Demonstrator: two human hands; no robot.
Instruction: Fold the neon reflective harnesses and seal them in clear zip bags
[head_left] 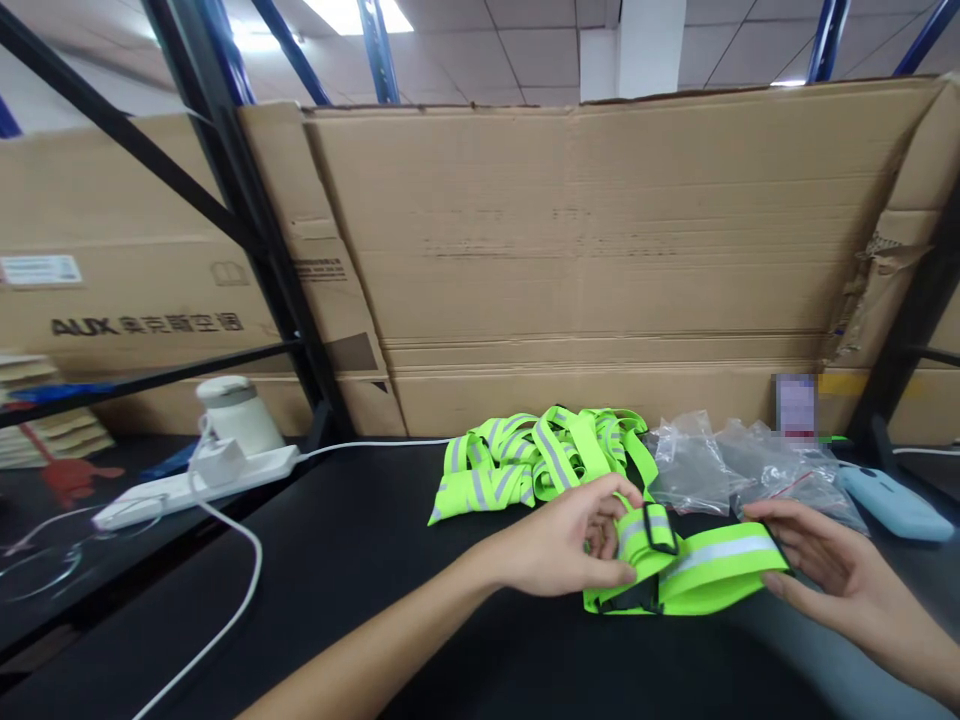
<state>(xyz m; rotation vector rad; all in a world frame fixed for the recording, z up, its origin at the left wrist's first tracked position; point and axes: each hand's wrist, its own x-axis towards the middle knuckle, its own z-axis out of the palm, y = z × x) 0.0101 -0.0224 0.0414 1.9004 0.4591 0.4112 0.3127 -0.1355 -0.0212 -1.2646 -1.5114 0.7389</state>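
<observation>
A neon-yellow reflective belt (720, 550) with a silver stripe, a black slider and a black buckle is stretched between my hands, low over the black table. My left hand (577, 540) closes its fingers and thumb on the rolled end beside the slider. At the other end, my right hand (832, 580) pinches the belt's loop between thumb and fingers. Just behind my left hand lies a heap of similar neon reflective belts (540, 455), tangled together. Clear plastic bags (697, 465) lie behind the belt, nearer my right hand.
A light blue rounded object (896, 503) rests at the right. On the left stands a white power strip (199, 485) with a plug, its cable (255, 570) running across the table (337, 600). Cardboard sheets (600, 240) wall off the back, between dark rack posts (262, 230).
</observation>
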